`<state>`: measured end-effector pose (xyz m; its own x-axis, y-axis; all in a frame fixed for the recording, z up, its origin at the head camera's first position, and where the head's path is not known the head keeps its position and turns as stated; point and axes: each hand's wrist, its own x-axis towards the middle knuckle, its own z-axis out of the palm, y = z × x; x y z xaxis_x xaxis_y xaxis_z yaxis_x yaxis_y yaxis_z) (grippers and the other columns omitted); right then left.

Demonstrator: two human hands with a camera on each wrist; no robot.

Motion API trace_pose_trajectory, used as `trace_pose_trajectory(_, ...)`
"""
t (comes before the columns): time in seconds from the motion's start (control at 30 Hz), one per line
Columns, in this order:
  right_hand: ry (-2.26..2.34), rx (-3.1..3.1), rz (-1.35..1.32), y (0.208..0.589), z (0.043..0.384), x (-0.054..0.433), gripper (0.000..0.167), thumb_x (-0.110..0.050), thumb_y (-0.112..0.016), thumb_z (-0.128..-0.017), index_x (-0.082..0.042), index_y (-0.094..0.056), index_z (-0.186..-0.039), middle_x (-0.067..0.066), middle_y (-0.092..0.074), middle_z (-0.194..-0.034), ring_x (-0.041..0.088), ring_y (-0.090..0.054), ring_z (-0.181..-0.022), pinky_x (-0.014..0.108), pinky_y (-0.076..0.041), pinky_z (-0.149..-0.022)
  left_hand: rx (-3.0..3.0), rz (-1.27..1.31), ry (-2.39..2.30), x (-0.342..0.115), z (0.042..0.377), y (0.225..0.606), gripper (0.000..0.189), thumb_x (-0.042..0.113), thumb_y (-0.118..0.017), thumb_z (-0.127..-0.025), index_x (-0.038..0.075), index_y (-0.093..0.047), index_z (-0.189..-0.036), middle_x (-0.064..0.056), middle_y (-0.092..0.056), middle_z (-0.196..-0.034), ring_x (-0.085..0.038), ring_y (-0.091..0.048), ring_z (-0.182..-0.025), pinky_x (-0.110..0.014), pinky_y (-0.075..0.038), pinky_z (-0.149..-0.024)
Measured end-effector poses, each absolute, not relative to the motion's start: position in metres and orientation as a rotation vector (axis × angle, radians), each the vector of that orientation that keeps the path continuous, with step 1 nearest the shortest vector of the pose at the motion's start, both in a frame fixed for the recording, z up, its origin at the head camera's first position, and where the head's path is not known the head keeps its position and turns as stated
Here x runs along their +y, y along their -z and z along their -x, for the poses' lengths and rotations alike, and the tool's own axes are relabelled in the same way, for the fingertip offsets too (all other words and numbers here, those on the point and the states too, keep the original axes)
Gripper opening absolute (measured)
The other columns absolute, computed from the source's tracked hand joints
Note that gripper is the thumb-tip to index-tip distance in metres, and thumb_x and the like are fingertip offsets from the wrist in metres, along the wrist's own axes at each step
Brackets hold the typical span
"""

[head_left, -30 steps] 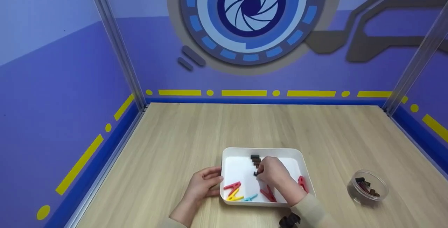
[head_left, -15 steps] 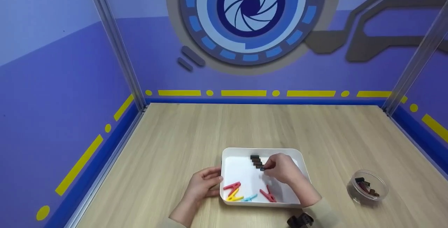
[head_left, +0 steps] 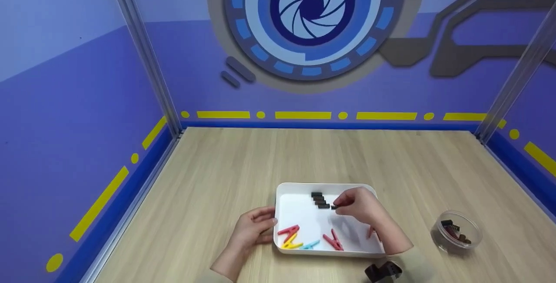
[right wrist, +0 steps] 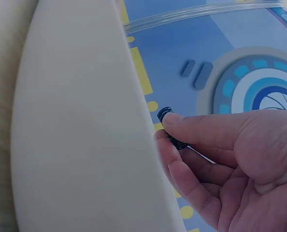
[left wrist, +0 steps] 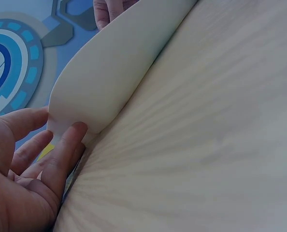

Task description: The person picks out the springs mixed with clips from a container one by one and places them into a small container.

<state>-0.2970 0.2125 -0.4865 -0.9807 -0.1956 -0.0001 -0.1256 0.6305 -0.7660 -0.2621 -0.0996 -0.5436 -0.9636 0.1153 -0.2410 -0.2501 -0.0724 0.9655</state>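
Note:
My right hand (head_left: 362, 204) is over the right half of a white tray (head_left: 299, 251), pinching a small black spring (right wrist: 178, 143) between thumb and fingers. Just left of the fingertips, several small dark cylinders (head_left: 323, 206) lie in a slanting row on the tray floor. My left hand (head_left: 252, 231) touches the tray's left wall, its fingers relaxed; the left wrist view has its fingertips at the tray's corner. Along the tray's near side lie a red clothespin (head_left: 332, 240), a yellow one, a light blue one and another red one. My right forearm partly hides one more red piece (head_left: 370, 231).
A round clear tub (head_left: 456, 235) with several dark springs and brown pieces stands on the wooden table (head_left: 226, 165), right of the tray. Patterned blue-purple panels (head_left: 217, 96) enclose the table at the back and sides. A black device (head_left: 382, 271) is at my right wrist.
My right hand has moved to the right and slightly farther back with the spring, uncovering the near end of the dark row. My left hand has stayed at the tray's left wall.

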Motion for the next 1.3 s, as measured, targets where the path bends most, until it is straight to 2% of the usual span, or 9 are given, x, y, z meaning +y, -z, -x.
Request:
trace_pose_trajectory(0.4,1.276,2.746,0.161,0.471,0.293,0.228,0.01,-0.003,-0.08,-0.085,-0.008,-0.078,-0.093,0.003,-0.075,-0.09,0.015,-0.062,-0.081,0.028,-0.054,-0.074,1.975,0.149,-2.105,-0.099,0.263,0.543,0.048,0.012,-0.076,-0.093,0.004,-0.062,-0.138,-0.017,-0.07,-0.131,-0.02,-0.075,-0.101,-0.036,-0.066,-0.073)
trace_pose_trajectory(0.7,1.316,2.735,0.224,0.457,0.294,0.252,0.01,-0.003,-0.078,-0.087,-0.003,-0.077,-0.097,0.006,-0.076,-0.094,0.014,-0.064,-0.083,0.022,-0.055,-0.072,1.944,0.102,-2.121,-0.101,0.263,0.545,0.049,0.01,-0.074,-0.094,0.0,-0.059,-0.14,-0.02,-0.068,-0.133,-0.021,-0.075,-0.103,-0.035,-0.066,-0.072)
trace_pose_trajectory(0.97,1.285,2.758,0.202,0.442,0.289,0.275,0.015,-0.007,-0.078,-0.089,-0.001,-0.075,-0.103,0.01,-0.076,-0.1,0.017,-0.067,-0.086,0.023,-0.059,-0.076,1.932,0.119,-2.133,-0.101,0.264,0.546,0.049,0.009,-0.074,-0.094,0.001,-0.06,-0.14,-0.018,-0.07,-0.13,-0.02,-0.075,-0.101,-0.035,-0.066,-0.072)
trace_pose_trajectory(1.3,1.28,2.752,0.136,0.427,0.282,0.312,0.025,-0.014,-0.078,-0.091,0.0,-0.074,-0.111,0.01,-0.075,-0.105,0.017,-0.066,-0.091,0.021,-0.056,-0.078,1.939,0.121,-2.128,-0.101,0.264,0.544,0.05,0.009,-0.074,-0.093,0.001,-0.06,-0.14,-0.019,-0.069,-0.131,-0.021,-0.075,-0.102,-0.036,-0.066,-0.073)
